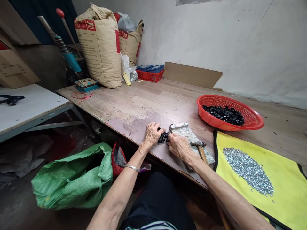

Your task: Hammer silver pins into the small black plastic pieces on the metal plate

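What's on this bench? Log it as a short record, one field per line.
Left hand: pinches a cluster of small black plastic parts
Right hand: fingers at the same cluster, beside a stone slab
Things: hammer lying across the slab; red plastic basket of black parts; yellow mat with a pile of silver metal pieces
Rest: wooden bench; paper sacks at its far end; green woven sack on the floor

Hammer (198, 144) on stone slab (189, 135), basket (211, 119) to its right
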Tool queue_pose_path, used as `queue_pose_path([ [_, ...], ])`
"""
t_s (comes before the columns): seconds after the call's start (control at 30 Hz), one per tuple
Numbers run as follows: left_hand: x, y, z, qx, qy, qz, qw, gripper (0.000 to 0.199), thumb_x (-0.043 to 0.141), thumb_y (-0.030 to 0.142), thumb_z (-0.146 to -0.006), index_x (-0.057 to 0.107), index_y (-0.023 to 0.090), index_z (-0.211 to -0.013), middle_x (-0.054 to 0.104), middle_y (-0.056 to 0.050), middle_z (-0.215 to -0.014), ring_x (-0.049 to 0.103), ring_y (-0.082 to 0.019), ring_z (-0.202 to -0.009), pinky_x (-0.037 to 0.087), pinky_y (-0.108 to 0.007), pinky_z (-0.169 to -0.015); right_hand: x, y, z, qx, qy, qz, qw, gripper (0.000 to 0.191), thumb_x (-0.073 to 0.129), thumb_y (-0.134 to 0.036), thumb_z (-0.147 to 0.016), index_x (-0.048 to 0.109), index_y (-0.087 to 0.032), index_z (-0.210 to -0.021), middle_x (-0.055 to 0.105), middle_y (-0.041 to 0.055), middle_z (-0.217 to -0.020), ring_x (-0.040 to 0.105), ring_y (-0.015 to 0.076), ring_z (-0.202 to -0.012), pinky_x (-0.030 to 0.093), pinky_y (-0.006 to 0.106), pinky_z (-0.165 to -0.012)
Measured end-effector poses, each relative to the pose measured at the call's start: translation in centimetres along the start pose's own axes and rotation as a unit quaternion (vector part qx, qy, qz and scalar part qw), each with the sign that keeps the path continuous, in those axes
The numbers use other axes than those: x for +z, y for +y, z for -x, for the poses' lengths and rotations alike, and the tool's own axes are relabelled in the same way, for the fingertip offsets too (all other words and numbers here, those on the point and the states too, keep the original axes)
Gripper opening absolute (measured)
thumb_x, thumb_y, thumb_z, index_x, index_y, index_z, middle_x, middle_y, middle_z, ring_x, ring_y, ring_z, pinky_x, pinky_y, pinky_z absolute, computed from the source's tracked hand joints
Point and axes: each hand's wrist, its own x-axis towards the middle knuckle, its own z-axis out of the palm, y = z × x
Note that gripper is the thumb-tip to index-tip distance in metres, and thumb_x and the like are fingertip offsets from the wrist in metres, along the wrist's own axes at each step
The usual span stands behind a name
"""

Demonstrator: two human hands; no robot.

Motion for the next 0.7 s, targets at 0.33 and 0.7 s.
queue_pose_path([
  [0.33,-2.2,5.4,7.0,-0.143,0.180,0.361,0.904,0.017,0.062,0.027,-0.076,0.068,0.018,-0.088,0.068,-0.006,-0.090,0.061,-0.020,-0.089,0.047,-0.033,-0.084,-3.7,1.8,5.7,0.087,0.083,-0.401,0.908,0.019,0.064,-0.036,-0.074,0.058,-0.019,-0.069,0.058,-0.0008,-0.059,0.048,0.0120,-0.050,0.036,0.024,-0.048],
  [0.7,-1.6,11.7,12.8,-0.280,-0.100,0.719,0.628,0.034,0.064,0.043,-0.074,0.063,0.009,-0.071,0.059,-0.004,-0.057,0.054,-0.012,-0.047,0.051,-0.026,-0.043,-4.5,0.4,11.9,0.017,0.201,-0.480,0.854,0.012,0.064,-0.028,-0.076,0.066,-0.020,-0.069,0.062,0.0058,-0.080,0.058,0.0185,-0.075,0.048,0.029,-0.062],
])
